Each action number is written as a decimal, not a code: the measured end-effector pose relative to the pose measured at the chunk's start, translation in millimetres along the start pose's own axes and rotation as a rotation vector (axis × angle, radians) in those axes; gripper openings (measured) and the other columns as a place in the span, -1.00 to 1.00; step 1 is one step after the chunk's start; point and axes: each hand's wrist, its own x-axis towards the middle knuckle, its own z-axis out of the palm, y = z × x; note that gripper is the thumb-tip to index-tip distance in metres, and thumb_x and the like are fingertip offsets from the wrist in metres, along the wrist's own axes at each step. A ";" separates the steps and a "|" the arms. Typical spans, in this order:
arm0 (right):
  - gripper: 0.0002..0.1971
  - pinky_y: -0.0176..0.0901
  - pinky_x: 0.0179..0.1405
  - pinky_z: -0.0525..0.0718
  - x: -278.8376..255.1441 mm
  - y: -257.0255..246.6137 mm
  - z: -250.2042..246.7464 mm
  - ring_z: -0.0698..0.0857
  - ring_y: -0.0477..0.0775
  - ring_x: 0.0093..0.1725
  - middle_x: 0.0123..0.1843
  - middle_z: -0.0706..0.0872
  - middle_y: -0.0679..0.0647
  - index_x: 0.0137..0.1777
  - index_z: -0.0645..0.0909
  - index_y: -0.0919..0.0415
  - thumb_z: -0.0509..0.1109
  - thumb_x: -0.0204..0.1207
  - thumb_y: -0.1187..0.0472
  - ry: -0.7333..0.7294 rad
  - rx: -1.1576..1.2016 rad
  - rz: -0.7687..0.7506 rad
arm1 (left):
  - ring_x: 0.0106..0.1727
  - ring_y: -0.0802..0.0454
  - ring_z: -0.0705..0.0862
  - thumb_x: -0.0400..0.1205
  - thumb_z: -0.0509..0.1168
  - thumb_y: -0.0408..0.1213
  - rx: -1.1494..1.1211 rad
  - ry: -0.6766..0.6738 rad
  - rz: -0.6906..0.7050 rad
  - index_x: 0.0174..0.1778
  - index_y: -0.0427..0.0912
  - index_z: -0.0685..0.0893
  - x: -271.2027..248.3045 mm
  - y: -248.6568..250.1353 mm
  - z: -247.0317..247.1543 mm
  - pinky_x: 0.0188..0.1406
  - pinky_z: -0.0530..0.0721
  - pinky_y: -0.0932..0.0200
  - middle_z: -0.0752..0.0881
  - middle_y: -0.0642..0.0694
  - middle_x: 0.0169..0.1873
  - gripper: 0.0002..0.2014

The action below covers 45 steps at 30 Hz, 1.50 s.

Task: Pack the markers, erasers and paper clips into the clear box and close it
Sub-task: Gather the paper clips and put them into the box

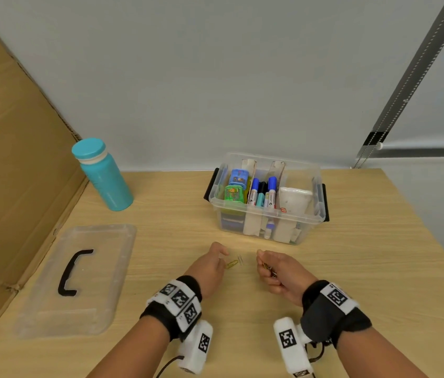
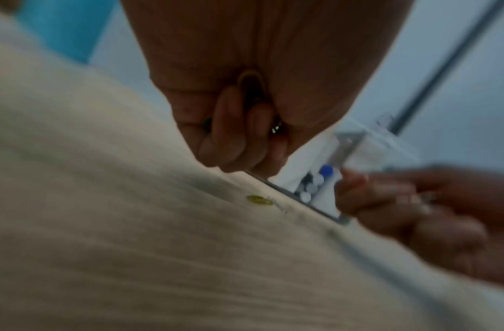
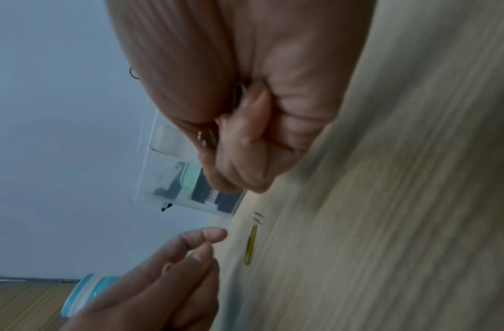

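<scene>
The clear box (image 1: 297, 218) stands open at the back of the table. It holds markers (image 1: 263, 192), a blue eraser (image 1: 238, 177) and a green eraser (image 1: 233, 193). A yellow paper clip (image 1: 232, 263) and a silver paper clip (image 1: 240, 260) lie on the table between my hands. My left hand (image 1: 222, 254) sits just left of them, fingers curled round paper clips (image 2: 250, 89) in its palm. My right hand (image 1: 264, 260) is a fist gripping more paper clips (image 3: 207, 137). The loose yellow clip (image 3: 250, 245) shows near both hands.
The box's clear lid (image 1: 100, 268) with a black handle lies flat at the left. A teal bottle (image 1: 105, 175) stands at the back left. A cardboard sheet (image 1: 10, 159) leans along the left side. A grey wall rises behind the table.
</scene>
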 end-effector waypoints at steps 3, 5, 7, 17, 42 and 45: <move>-0.77 -0.32 -0.67 0.16 5.7 -2.2 -1.9 0.23 -0.12 -0.57 -0.42 0.49 0.02 -0.13 0.53 0.23 0.14 0.72 0.19 0.035 -0.072 -0.037 | -0.13 -0.15 0.68 0.71 0.02 -0.31 0.292 -0.091 -0.067 0.33 -0.15 0.27 11.6 8.3 8.5 -0.19 0.56 0.08 0.64 -0.14 -0.24 -0.73; -0.77 -0.33 -0.63 0.27 10.3 -3.2 0.5 0.32 -0.13 -0.55 -0.39 0.52 0.00 -0.05 0.60 0.21 0.12 0.72 0.26 0.098 -0.269 -0.075 | 0.03 -0.22 0.69 0.68 0.04 -0.31 0.462 -0.139 -0.114 0.43 -0.18 0.20 16.0 13.5 10.3 -0.01 0.63 -0.03 0.69 -0.25 -0.01 -0.62; -0.77 -0.33 -0.38 0.51 16.6 -3.2 5.4 0.54 -0.10 -0.33 -0.26 0.59 -0.05 -0.07 0.59 0.12 0.11 0.69 0.30 0.197 -0.626 -0.133 | 0.07 -0.21 0.68 0.67 0.05 -0.33 0.610 -0.141 -0.107 0.48 -0.21 0.14 17.8 16.0 10.4 0.04 0.63 -0.05 0.67 -0.27 0.08 -0.55; -0.61 -0.03 -0.13 0.54 38.0 -0.2 51.2 0.70 0.21 0.07 0.15 0.70 0.20 0.47 0.21 0.34 0.08 0.66 0.31 0.324 -1.442 -0.051 | 0.07 -0.07 0.63 0.71 0.02 -0.23 0.375 -0.098 -0.200 0.45 -0.26 0.23 -2.4 -3.5 -11.7 0.17 0.59 0.08 0.64 -0.20 0.13 -0.60; -0.74 -0.28 -0.61 0.16 -30.0 -39.6 12.3 0.18 -0.05 -0.59 -0.53 0.30 0.00 -0.38 0.35 0.10 0.09 0.57 0.25 0.261 -0.199 -0.241 | -0.40 0.00 0.36 0.74 0.02 -0.21 -0.032 0.045 0.147 -0.03 -0.08 0.39 -16.4 -26.5 -36.4 -0.37 0.36 0.11 0.43 -0.09 -0.43 -0.91; -0.71 -0.33 -0.67 0.22 -41.8 -52.7 11.1 0.22 -0.13 -0.61 -0.54 0.31 -0.02 -0.34 0.47 0.17 0.08 0.61 0.31 0.318 -0.301 -0.400 | -0.42 0.05 0.36 0.75 0.03 -0.20 -0.026 0.027 0.178 -0.08 -0.02 0.37 -13.7 -19.2 -34.6 -0.36 0.36 0.11 0.42 -0.06 -0.44 -0.91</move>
